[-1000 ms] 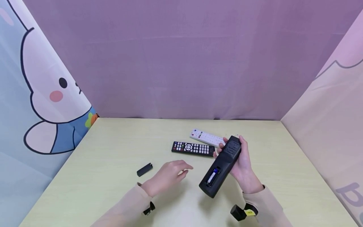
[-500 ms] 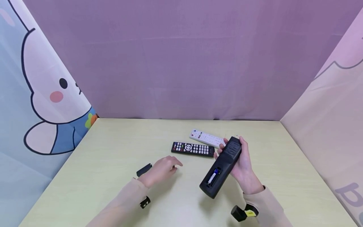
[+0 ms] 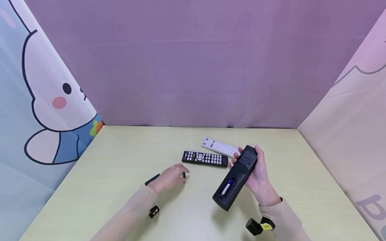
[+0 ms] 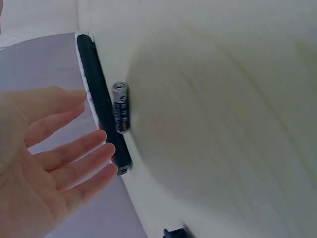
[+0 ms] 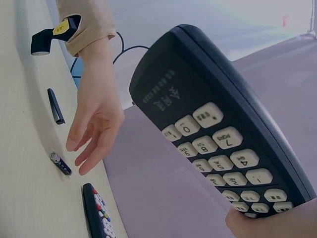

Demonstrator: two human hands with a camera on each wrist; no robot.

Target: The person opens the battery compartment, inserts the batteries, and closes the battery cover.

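My right hand [image 3: 260,180] grips a large black remote control [image 3: 238,174], its back turned up and its battery compartment uncovered. One blue-and-silver battery [image 3: 226,188] lies in the compartment. In the right wrist view the keypad side of this remote [image 5: 218,129] shows, with pale keys. My left hand [image 3: 169,178] hovers over the table, fingers spread and loosely bent, nothing held. Close by its fingertips a loose AA battery [image 4: 121,107] lies on the table, apart from them in the left wrist view. The black battery cover [image 3: 151,179] lies beside the left wrist, partly hidden by it.
A slim black remote [image 3: 205,158] with white keys lies on the table [image 3: 126,150] beyond the left hand. Behind it is a white remote [image 3: 220,147], partly covered by the right hand. A purple curtain [image 3: 193,67] stands along the table's back edge.
My left hand has moved left and slightly away from me, toward the loose battery, and now partly covers the battery cover. The right hand and its remote stay nearly still.
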